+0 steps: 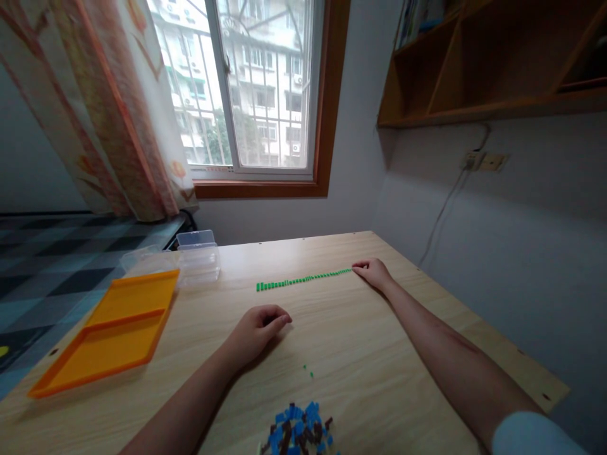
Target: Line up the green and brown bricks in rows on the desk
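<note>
A row of small green blocks [287, 282] runs across the table, the larger ones on the left and tiny ones toward the right. At its right end is my right hand [374, 274], thumb and fingertips closed together against the last tiny pieces. Whatever they pinch is too small to make out. My left hand [263, 327] rests on the table in front of the row, its fingers curled and thumb pressed against them; anything inside is hidden. Two tiny green pieces [312, 375] lie nearer me, just beyond a heap of blue and dark brown blocks [300, 431].
An orange divided tray [124, 341] sits on the wooden table [227, 411] at left, with clear plastic boxes [198, 259] behind it. A checkered surface [42, 253] borders the table's left side. Wooden shelves [497, 104] hang on the right wall above an outlet [493, 162].
</note>
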`<state>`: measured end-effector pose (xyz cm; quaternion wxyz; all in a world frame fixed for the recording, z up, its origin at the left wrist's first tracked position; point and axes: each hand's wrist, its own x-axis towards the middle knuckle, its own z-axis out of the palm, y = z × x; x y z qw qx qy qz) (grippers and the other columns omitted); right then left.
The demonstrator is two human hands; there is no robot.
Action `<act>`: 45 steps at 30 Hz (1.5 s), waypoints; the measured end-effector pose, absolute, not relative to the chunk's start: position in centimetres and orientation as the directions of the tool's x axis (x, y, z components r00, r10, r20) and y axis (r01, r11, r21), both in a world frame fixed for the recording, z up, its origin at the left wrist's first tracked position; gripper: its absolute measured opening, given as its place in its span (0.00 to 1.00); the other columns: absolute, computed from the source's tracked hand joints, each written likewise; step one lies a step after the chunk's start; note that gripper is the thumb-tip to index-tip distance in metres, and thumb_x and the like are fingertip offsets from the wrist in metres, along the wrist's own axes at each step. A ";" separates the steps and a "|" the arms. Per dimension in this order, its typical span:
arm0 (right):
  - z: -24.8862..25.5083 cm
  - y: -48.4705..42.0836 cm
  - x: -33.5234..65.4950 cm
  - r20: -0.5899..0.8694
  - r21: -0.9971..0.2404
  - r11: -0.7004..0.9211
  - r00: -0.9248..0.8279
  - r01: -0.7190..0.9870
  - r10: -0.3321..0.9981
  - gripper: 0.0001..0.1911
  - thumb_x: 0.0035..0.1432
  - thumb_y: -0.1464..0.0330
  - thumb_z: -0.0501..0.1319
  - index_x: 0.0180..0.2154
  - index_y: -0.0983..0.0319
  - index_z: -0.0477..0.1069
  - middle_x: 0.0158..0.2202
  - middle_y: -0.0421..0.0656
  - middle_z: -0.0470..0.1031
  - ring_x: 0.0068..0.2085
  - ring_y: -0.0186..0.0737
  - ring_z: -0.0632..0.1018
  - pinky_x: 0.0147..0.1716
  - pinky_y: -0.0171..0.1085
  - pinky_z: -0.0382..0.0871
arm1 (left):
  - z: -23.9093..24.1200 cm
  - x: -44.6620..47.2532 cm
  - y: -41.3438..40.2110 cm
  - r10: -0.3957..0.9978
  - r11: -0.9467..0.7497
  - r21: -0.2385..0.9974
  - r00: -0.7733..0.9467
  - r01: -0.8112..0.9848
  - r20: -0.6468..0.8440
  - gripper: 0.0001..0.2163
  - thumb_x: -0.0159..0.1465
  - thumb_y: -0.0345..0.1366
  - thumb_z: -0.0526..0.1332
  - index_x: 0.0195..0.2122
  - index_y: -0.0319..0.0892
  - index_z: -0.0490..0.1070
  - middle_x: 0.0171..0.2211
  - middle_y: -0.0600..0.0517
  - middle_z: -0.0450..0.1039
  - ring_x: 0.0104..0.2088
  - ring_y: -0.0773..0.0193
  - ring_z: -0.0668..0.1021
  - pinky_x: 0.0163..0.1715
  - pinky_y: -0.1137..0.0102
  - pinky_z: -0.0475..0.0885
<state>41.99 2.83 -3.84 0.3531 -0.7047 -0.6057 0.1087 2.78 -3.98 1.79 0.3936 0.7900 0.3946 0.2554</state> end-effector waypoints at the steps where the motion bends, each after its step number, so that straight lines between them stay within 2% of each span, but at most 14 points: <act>1: -3.9 2.8 42.0 0.277 -0.629 -0.014 0.241 0.777 0.930 0.16 0.52 0.61 0.63 0.39 0.63 0.82 0.34 0.47 0.82 0.33 0.43 0.80 0.35 0.37 0.70 | 1.8 2.8 -4.0 0.824 -0.380 0.822 0.559 0.423 0.093 0.17 0.60 0.47 0.57 0.31 0.39 0.77 0.27 0.49 0.77 0.31 0.59 0.75 0.34 0.68 0.68; 18: -3.7 2.6 41.9 0.333 -0.543 0.059 0.150 0.838 0.931 0.13 0.56 0.62 0.61 0.38 0.60 0.82 0.39 0.46 0.82 0.42 0.46 0.79 0.40 0.38 0.71 | 2.0 2.9 -4.1 0.820 -0.398 0.815 0.562 0.422 0.109 0.17 0.60 0.47 0.56 0.31 0.39 0.78 0.28 0.49 0.78 0.32 0.59 0.76 0.35 0.68 0.69; 30: -3.6 2.3 41.8 0.349 -0.534 0.074 0.140 0.842 0.927 0.13 0.55 0.62 0.63 0.38 0.60 0.82 0.38 0.46 0.81 0.37 0.41 0.77 0.38 0.36 0.69 | 1.9 2.9 -4.0 0.809 -0.391 0.826 0.580 0.407 0.097 0.16 0.61 0.47 0.57 0.32 0.39 0.77 0.29 0.49 0.78 0.32 0.59 0.75 0.36 0.68 0.68; 40: -3.8 2.6 41.9 0.368 -0.648 0.081 0.218 0.758 0.904 0.10 0.49 0.64 0.66 0.33 0.59 0.83 0.34 0.45 0.82 0.37 0.44 0.79 0.40 0.38 0.70 | 1.1 2.7 -3.5 0.793 -0.425 0.812 0.597 0.400 0.121 0.16 0.63 0.46 0.57 0.33 0.39 0.77 0.30 0.49 0.78 0.33 0.59 0.76 0.37 0.68 0.69; 42: -3.9 2.6 42.0 0.370 -0.702 0.083 0.262 0.708 0.891 0.11 0.49 0.63 0.66 0.33 0.61 0.83 0.34 0.46 0.82 0.37 0.45 0.79 0.40 0.38 0.71 | 1.0 2.7 -3.4 0.793 -0.425 0.815 0.596 0.393 0.126 0.16 0.63 0.45 0.57 0.33 0.39 0.77 0.30 0.49 0.78 0.33 0.59 0.76 0.37 0.68 0.69; 45: -4.0 2.5 42.3 0.365 -0.797 0.091 0.357 0.597 0.860 0.18 0.53 0.59 0.63 0.38 0.65 0.82 0.38 0.50 0.82 0.41 0.46 0.80 0.43 0.40 0.72 | 1.0 2.7 -3.4 0.787 -0.425 0.822 0.603 0.378 0.130 0.15 0.63 0.44 0.57 0.33 0.38 0.77 0.31 0.49 0.79 0.34 0.59 0.76 0.37 0.67 0.69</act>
